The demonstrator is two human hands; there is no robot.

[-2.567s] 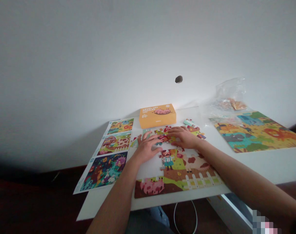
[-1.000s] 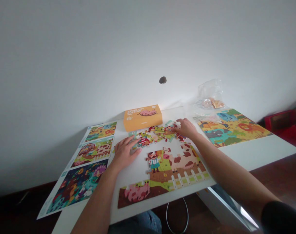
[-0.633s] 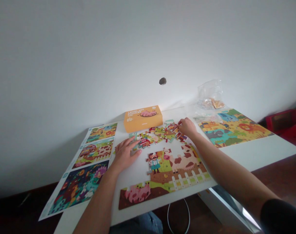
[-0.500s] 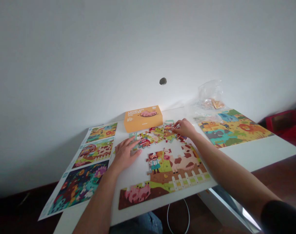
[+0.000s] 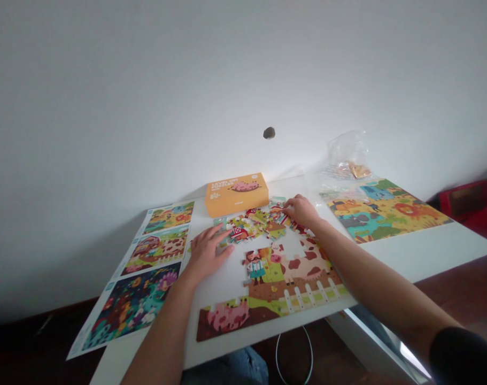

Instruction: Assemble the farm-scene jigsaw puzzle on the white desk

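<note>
My left hand (image 5: 207, 253) lies open on the white table, fingers spread, its fingertips beside a red barn puzzle piece (image 5: 239, 233). Across the heap of loose puzzle pieces (image 5: 261, 219), my right hand (image 5: 302, 210) has thumb and fingers pinched together on a puzzle piece (image 5: 282, 218) at the heap's right end. The fingers partly cover that piece. Nearer to me is a partly joined farm puzzle (image 5: 267, 289) with a farmer, a spotted cow, a white fence and a pink pig. Its upper left area shows bare table.
Behind the heap an orange puzzle box (image 5: 237, 200) stands against the wall. A sheet of printed pictures (image 5: 118, 283) lies at the left and overhangs the table (image 5: 423, 264). To the right are a joined animal puzzle (image 5: 387, 211) and a clear plastic bag (image 5: 345, 155).
My right hand has shifted slightly within the heap, and pieces under its fingers have moved a little. My left hand stays in place. The whole view has shifted slightly.
</note>
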